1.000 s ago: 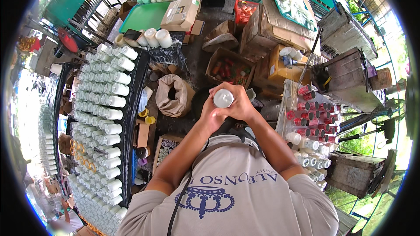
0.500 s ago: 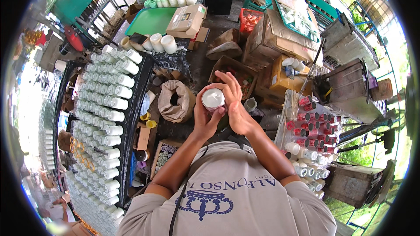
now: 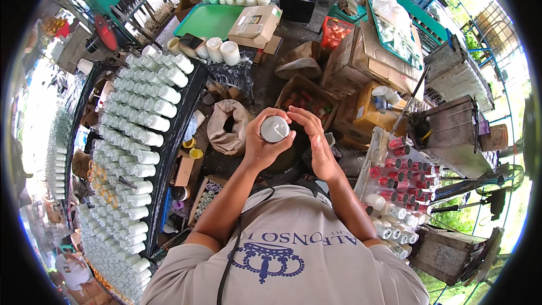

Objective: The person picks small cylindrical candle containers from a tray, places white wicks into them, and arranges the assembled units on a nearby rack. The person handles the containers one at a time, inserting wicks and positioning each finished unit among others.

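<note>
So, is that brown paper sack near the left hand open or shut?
Open: the brown paper sack has its mouth spread around a dark hollow; whether anything lies inside, I cannot tell.

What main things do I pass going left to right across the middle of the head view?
Rows of white containers, open paper bag, left hand holding a pale-topped cylinder, right hand, red containers.

Left hand holds candle; right hand alongside.

Daylight glares at both sides; the bent rim seems soft.
</note>
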### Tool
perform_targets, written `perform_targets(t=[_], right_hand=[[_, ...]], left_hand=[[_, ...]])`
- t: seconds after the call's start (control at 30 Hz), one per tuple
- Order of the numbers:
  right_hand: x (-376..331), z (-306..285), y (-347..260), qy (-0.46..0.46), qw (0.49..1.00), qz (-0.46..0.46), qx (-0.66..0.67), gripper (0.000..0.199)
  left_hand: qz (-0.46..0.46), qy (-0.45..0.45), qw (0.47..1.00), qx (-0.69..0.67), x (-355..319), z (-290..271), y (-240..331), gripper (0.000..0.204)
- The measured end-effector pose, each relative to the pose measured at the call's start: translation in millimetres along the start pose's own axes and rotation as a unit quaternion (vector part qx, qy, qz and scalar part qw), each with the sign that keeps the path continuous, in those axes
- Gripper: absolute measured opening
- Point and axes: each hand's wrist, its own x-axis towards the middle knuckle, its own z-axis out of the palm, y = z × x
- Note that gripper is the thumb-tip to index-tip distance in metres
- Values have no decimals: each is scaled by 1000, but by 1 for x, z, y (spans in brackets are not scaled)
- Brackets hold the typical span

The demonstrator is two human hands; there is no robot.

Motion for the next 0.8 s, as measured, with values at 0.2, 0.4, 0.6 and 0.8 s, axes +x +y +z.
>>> perform_targets(t=[0.2,0.4,0.6,0.8], right_hand=[[1,2,2,-10,1000,1,-4,59],[3,9,-6,-20,990,75,118,47],[2,9,-2,6,998,50,45,50],[11,14,-22,32,999,9,-36,49]], left_hand=[[37,-1,998,41,-4,-3,-7,30],[4,2,1000,-28,-5,-7,-10,32],[-100,39,951,-288,-9,-8,-23,42],[-158,39,905,-394,-16,-12,-35,46]])
